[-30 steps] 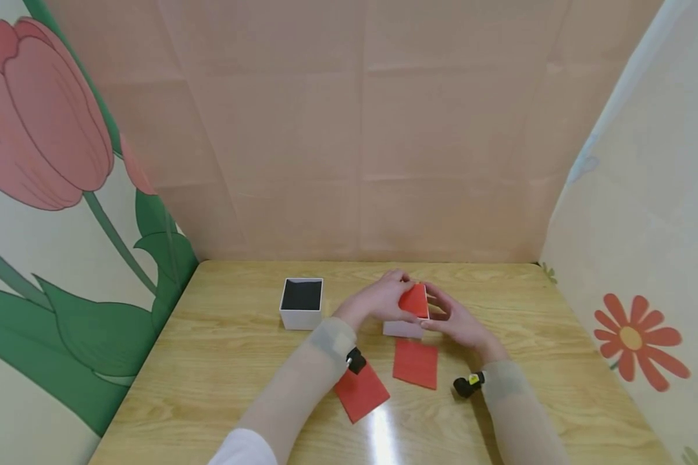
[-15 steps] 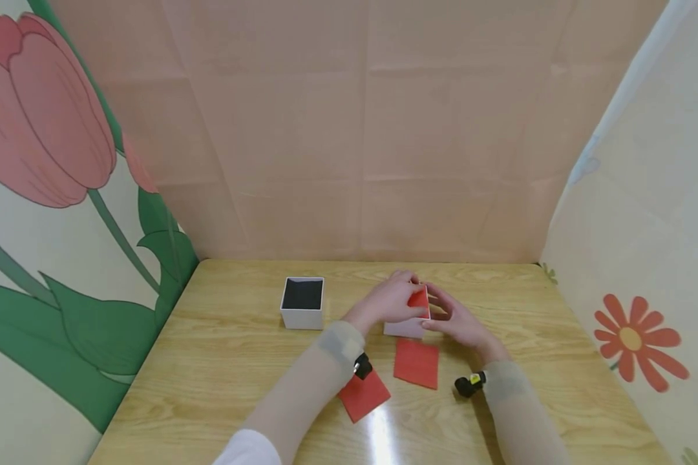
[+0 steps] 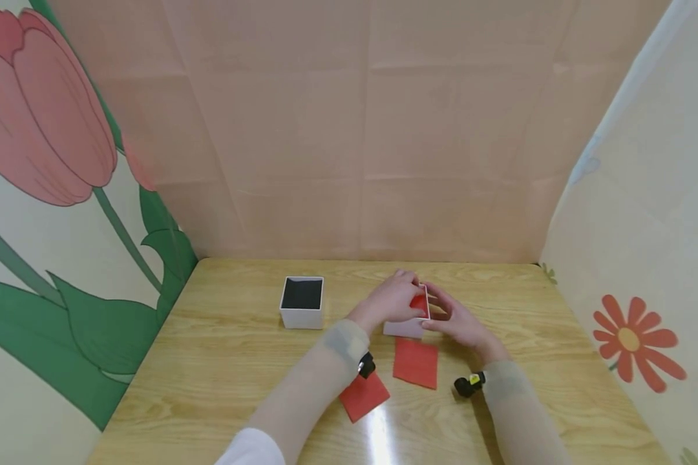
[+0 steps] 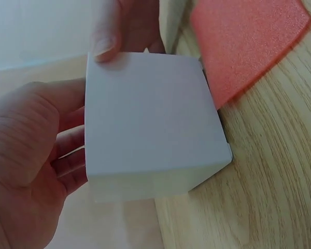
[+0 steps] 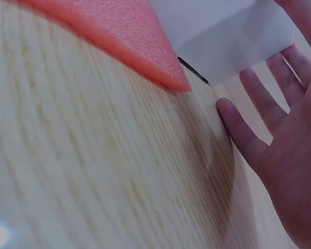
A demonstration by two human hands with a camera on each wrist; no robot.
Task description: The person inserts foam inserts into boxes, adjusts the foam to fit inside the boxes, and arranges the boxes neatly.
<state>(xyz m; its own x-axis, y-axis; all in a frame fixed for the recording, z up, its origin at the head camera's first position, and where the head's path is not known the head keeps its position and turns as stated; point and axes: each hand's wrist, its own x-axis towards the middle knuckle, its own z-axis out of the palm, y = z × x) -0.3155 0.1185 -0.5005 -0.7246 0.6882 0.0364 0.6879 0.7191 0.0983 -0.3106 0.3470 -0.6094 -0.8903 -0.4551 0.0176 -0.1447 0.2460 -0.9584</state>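
Observation:
A small white box (image 3: 406,328) (image 4: 150,124) stands on the wooden table (image 3: 238,361). A red foam piece (image 3: 420,302) sits tilted in its open top, mostly sunk inside. My left hand (image 3: 388,301) (image 4: 26,166) lies over the box's top, with its fingers curled onto the foam and its thumb against the box's side. My right hand (image 3: 456,321) (image 5: 280,150) rests at the box's right side (image 5: 233,36) with its fingers straight and holds nothing.
Two flat red foam sheets (image 3: 415,363) (image 3: 363,395) lie on the table in front of the box; one shows beside it in the wrist views (image 4: 243,41) (image 5: 109,26). A second white box with a black inside (image 3: 301,302) stands to the left. Printed panels wall in three sides.
The red foam piece has gone down into the white box under my left hand, so less of it shows. My right hand has stayed at the box's side.

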